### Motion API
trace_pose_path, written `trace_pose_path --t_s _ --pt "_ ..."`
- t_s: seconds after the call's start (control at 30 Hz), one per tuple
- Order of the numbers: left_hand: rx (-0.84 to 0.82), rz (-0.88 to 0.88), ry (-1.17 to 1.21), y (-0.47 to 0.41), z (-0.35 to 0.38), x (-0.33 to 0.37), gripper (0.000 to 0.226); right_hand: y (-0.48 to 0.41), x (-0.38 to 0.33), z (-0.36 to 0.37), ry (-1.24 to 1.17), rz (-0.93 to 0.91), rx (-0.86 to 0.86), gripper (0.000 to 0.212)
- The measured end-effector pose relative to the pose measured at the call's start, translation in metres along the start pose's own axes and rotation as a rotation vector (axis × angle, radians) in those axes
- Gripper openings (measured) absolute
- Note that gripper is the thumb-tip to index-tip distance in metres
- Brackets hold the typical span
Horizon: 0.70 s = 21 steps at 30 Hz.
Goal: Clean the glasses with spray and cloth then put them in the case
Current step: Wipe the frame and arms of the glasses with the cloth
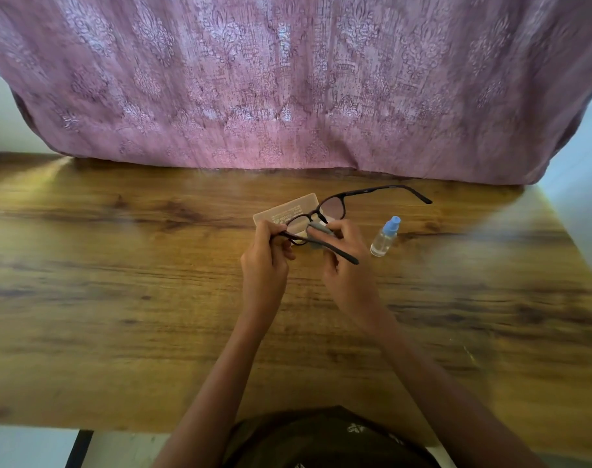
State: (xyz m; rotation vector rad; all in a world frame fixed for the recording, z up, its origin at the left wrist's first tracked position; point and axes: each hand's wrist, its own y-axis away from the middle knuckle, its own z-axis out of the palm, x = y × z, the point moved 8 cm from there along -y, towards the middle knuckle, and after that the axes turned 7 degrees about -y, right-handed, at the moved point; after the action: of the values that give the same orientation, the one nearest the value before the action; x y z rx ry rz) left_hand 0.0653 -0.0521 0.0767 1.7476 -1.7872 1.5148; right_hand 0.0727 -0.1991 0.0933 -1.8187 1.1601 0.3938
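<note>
Dark glasses [333, 207], temples pointing right, grey cloth [318, 228]

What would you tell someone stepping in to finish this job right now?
Left hand grips the glasses at the frame's corner, above the table.
Right hand pinches the grey cloth against one lens.
Spray bottle stands on the table, right of the hands.
Case lies flat on the table behind the glasses and looks closed.
Done: wiping is under way; whether spray was used cannot be told.
Left: finish both lenses, fold the arms, open the case, put the glasses in.
</note>
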Motion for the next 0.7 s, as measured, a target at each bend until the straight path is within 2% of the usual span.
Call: trace_pose_path --t_s 0.2,0.43,0.6,0.7 --pt "-0.004 -0.015 0.047 0.001 0.001 -0.005 0.035 0.008 -0.014 0.013 -0.043 -0.061 -0.074 0.038" --pt "-0.018 -0.002 0.077 0.002 0.003 -0.001 0.022 -0.001 -0.005 0.000 0.001 0.001 0.008 0.044" --pt "-0.008 -0.022 0.091 0.001 0.001 -0.002 0.019 0.002 -0.014 0.011 -0.037 -0.060 -0.079 0.040" --pt "-0.013 -0.032 0.100 0.001 0.001 -0.003 0.016 0.001 -0.014 0.008 -0.053 -0.068 -0.071 0.047"
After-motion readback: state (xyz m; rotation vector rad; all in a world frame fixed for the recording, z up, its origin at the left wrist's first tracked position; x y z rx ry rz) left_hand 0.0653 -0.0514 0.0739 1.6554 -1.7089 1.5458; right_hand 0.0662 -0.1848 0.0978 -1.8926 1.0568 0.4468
